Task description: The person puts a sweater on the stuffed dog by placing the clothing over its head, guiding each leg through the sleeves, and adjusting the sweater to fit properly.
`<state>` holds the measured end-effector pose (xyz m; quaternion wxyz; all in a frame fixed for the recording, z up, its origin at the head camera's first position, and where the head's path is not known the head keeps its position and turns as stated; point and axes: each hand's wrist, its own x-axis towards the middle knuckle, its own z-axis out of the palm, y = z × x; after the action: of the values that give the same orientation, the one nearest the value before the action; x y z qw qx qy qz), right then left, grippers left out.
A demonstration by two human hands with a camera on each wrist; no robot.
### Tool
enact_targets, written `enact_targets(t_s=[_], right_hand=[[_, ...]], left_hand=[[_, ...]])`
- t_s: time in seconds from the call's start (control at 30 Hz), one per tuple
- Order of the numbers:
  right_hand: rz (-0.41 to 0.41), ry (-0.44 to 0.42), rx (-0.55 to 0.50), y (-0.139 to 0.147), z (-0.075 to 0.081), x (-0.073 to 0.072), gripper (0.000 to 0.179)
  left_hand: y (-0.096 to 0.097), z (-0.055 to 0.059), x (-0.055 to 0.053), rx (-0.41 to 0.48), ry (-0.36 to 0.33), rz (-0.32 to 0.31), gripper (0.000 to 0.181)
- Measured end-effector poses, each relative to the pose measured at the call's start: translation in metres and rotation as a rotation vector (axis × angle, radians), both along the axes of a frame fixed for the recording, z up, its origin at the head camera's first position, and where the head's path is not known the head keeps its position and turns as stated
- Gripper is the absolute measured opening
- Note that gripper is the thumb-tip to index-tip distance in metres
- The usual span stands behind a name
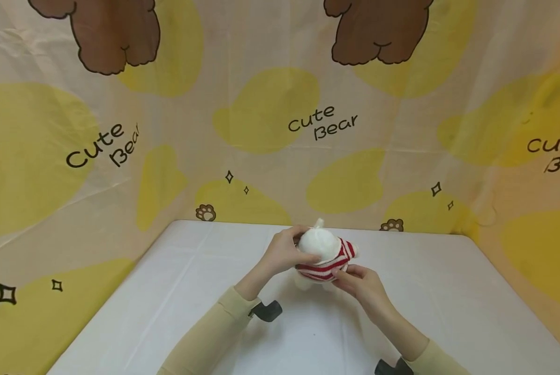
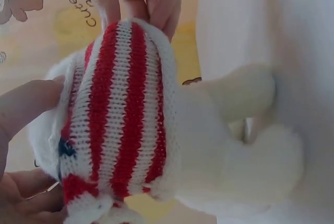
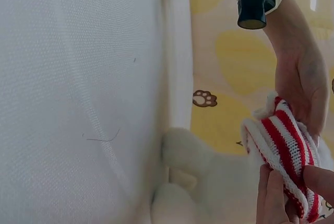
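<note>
A white plush toy stands on the table, wearing a red-and-white striped knit sweater. My left hand grips the toy around its head and neck, the thumb lying at the sweater's collar edge in the left wrist view. With thumb and fingers, my right hand pinches the sweater's lower side. The toy's pale legs reach down to the table, bare below the hem. In the right wrist view, the pinched knit bunches between the right thumb and fingers. The toy's face is hidden from the head view.
The white-covered table meets a printed fabric backdrop at its far edge, with more fabric at both sides. Black wrist mounts hang from the cuffs. A thin dark thread lies on the tabletop.
</note>
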<state>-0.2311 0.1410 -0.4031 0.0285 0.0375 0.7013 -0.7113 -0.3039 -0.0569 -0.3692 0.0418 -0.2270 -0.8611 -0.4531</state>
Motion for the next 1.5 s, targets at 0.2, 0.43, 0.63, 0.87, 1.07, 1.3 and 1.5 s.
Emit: enact_targets(t_s=[0.2, 0.43, 0.63, 0.87, 1.07, 1.3, 1.5], right_hand=[[-0.044, -0.014, 0.01, -0.004, 0.001, 0.0, 0.036], [-0.07, 0.006, 0.016, -0.006, 0.002, 0.0, 0.032], [-0.074, 0.041, 0.049, -0.006, -0.002, 0.002, 0.029], [-0.079, 0.053, 0.087, -0.006, -0.004, 0.004, 0.026], [-0.048, 0.024, 0.086, -0.004, -0.005, 0.005, 0.024], [0.008, 0.013, 0.08, -0.003, -0.007, 0.005, 0.019], [0.052, 0.024, 0.075, -0.001, -0.008, 0.004, 0.018]], left_hand=[[0.0, -0.001, -0.001, -0.029, 0.024, 0.012, 0.058], [0.001, -0.001, 0.0, -0.1, 0.083, 0.062, 0.052], [0.004, 0.0, -0.001, -0.077, 0.089, 0.054, 0.048], [0.004, 0.002, -0.002, -0.015, 0.072, 0.052, 0.044], [0.002, 0.004, -0.003, -0.003, 0.051, 0.067, 0.042], [0.002, 0.005, -0.005, 0.02, -0.001, 0.066, 0.04], [0.001, 0.005, -0.007, 0.063, -0.036, 0.062, 0.037]])
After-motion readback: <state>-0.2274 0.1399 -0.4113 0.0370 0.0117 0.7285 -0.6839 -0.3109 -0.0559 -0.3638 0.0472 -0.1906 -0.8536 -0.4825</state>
